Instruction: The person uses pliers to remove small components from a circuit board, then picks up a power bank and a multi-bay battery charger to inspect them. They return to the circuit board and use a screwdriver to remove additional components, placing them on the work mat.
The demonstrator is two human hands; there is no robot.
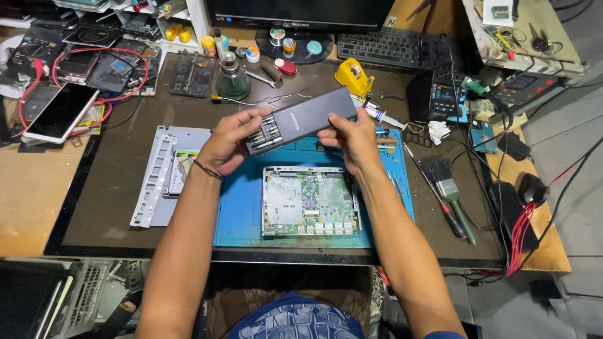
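Observation:
Both my hands hold a dark grey oblong screwdriver-bit case (308, 116) above the blue work mat (239, 213). My left hand (229, 141) grips its left end, where the inner tray with several metal bits is slid partly out. My right hand (352, 138) grips the case's right end from below. Under the hands, an opened small computer with a green circuit board (309, 201) lies on the mat.
A grey metal cover plate (157, 179) lies left of the mat. A brush (449, 188) and a screwdriver (449, 213) lie at the right. A white phone (59, 113), red cables, a glass bottle (232, 78), a yellow tape dispenser (353, 75) and a keyboard (380, 47) sit behind.

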